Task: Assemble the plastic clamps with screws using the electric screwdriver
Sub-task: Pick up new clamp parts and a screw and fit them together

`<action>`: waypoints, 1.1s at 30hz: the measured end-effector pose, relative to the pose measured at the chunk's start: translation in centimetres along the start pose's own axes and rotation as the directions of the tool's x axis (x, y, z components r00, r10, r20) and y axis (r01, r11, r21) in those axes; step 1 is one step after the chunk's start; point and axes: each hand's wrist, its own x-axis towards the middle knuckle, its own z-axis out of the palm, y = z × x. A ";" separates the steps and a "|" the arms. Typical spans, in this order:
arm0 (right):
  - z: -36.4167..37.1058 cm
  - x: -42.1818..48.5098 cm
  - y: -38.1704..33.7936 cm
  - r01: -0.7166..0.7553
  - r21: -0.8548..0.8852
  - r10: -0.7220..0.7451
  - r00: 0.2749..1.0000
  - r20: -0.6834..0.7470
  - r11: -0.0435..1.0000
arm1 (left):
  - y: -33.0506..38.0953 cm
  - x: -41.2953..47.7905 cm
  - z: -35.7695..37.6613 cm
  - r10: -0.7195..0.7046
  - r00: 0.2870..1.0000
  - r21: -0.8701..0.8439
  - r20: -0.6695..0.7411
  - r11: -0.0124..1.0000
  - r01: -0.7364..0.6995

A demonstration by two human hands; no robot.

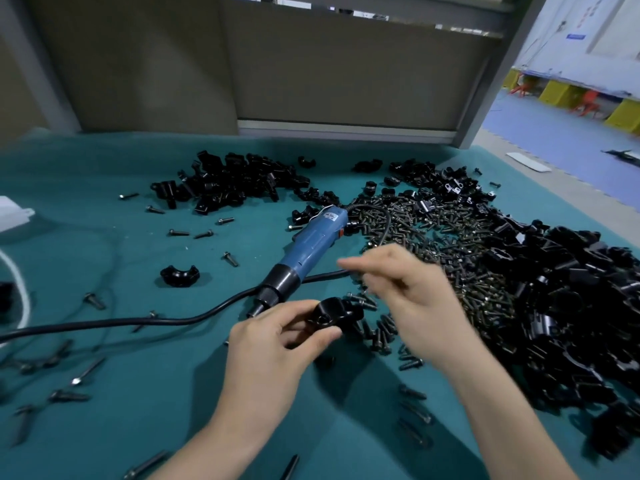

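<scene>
Your left hand (pixel 273 344) grips black plastic clamp (pixel 334 315); keep its hole up. Your right hand (pixel 415 303) blurred, hold unclear. Seat one from dark metal screw pile (pixel 433 233) straight before lifting blue electric screwdriver (pixel 311 247).

The desk (pixel 104 168) wears a teal cover, backed by a beige partition panel (pixel 346 71). At its left edge sit a white box (pixel 12 214) and a curved white cable (pixel 19 285). Off right, blue floor (pixel 554 140) runs to yellow crates (pixel 554 92) and red stools (pixel 588 102).

Glossy black plastic clamp (pixel 332 315), matt green cloth (pixel 121 271)
</scene>
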 end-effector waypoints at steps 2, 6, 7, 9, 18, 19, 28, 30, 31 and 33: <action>1.5 -0.3 -0.5 0.070 -0.017 -0.068 0.994 0.089 0.997 | -0.2 0.1 0.0 0.011 1.000 0.023 0.000 1.000 -0.011; 1.8 -0.4 -0.2 0.074 0.018 -0.075 0.994 0.083 0.997 | 0.0 0.1 0.0 0.027 1.000 0.039 0.009 0.999 -0.027; 1.5 -0.3 -0.1 0.055 0.026 -0.057 0.995 0.079 0.998 | 0.0 0.1 0.0 0.028 1.000 0.039 0.011 0.999 -0.028; 1.3 -0.3 0.0 0.062 0.033 -0.064 0.995 0.079 0.998 | 0.1 0.1 0.0 0.030 0.999 0.041 0.019 0.999 -0.031; 1.8 -0.3 -0.4 0.080 0.212 -0.077 0.997 -0.019 0.974 | 0.3 0.0 -0.1 0.055 0.998 0.086 0.028 0.995 -0.057; 1.9 -0.4 -0.5 0.097 0.197 -0.097 0.995 -0.010 0.976 | 0.3 0.0 -0.1 0.072 0.997 0.124 0.027 0.990 -0.074; 2.0 -0.7 -0.7 0.214 -0.081 -0.209 0.976 0.068 0.973 | 0.5 0.0 -0.2 0.131 0.991 0.214 0.017 0.968 -0.131; 2.2 -0.7 -0.7 0.245 -0.129 -0.237 0.969 0.068 0.961 | 0.6 0.0 -0.2 0.123 0.992 0.217 0.024 0.968 -0.125; 2.3 -0.7 -0.7 0.256 -0.149 -0.250 0.966 0.063 0.955 | 0.6 -0.1 -0.2 0.116 0.993 0.211 0.026 0.970 -0.118; 2.4 -0.7 -0.8 0.279 -0.178 -0.275 0.960 0.045 0.944 | 0.6 -0.1 -0.3 0.092 0.995 0.186 0.027 0.978 -0.095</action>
